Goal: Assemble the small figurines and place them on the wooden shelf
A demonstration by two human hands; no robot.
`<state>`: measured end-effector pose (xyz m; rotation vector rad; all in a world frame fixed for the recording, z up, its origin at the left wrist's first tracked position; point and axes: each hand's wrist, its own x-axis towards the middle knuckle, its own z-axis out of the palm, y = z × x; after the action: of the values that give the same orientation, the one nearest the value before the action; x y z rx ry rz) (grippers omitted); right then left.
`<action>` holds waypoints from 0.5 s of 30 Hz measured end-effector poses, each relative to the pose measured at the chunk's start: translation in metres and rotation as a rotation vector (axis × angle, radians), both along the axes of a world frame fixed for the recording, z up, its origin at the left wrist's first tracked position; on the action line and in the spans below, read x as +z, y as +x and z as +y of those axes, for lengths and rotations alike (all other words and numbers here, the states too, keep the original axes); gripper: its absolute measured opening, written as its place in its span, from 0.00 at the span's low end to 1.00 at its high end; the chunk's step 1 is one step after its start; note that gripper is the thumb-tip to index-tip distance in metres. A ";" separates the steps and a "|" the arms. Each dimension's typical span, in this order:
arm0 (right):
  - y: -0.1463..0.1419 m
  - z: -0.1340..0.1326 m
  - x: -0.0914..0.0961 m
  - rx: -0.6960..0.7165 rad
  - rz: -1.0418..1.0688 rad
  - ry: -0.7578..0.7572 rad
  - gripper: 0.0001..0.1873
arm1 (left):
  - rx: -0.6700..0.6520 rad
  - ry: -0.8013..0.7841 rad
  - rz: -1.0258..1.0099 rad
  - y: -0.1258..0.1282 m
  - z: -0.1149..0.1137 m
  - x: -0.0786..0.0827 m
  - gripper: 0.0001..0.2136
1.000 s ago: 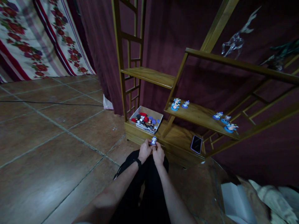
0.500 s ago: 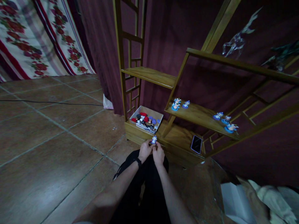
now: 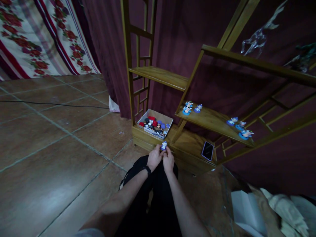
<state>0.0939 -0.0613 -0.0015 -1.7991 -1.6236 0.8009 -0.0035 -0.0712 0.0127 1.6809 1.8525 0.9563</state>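
Observation:
Both my hands meet over my knees, in front of a low wooden shelf unit. My left hand [image 3: 154, 158] and my right hand [image 3: 168, 161] pinch a small blue-and-white figurine [image 3: 164, 145] between their fingertips. Just beyond it, a white box [image 3: 154, 124] of red, black and blue small pieces sits on the bottom shelf [image 3: 187, 144]. More blue figurines stand on the middle shelf, a group at its left end [image 3: 190, 108] and a group at its right end [image 3: 239, 127]. A black band is on my left wrist.
A phone [image 3: 207, 150] lies flat on the bottom shelf. A clear glass animal figure [image 3: 259, 33] stands on the top rail. Dark red curtain hangs behind the shelves. A black cable [image 3: 49, 104] crosses the tiled floor at left. White paper and cloth [image 3: 266, 207] lie at lower right.
The hands keep hold of the figurine and have shifted slightly up toward the shelf; the view has tilted a little.

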 end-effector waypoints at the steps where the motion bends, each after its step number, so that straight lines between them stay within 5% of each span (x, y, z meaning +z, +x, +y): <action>1: 0.000 0.001 -0.001 0.001 0.003 0.000 0.24 | -0.012 0.006 0.007 0.000 0.000 0.001 0.13; 15: -0.003 0.020 -0.006 -0.043 0.125 0.048 0.22 | -0.146 0.015 0.287 0.000 0.003 0.014 0.09</action>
<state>0.0913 -0.0410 -0.0073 -1.7095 -1.5066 0.8313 -0.0035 -0.0679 0.0267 2.0193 1.8674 0.7010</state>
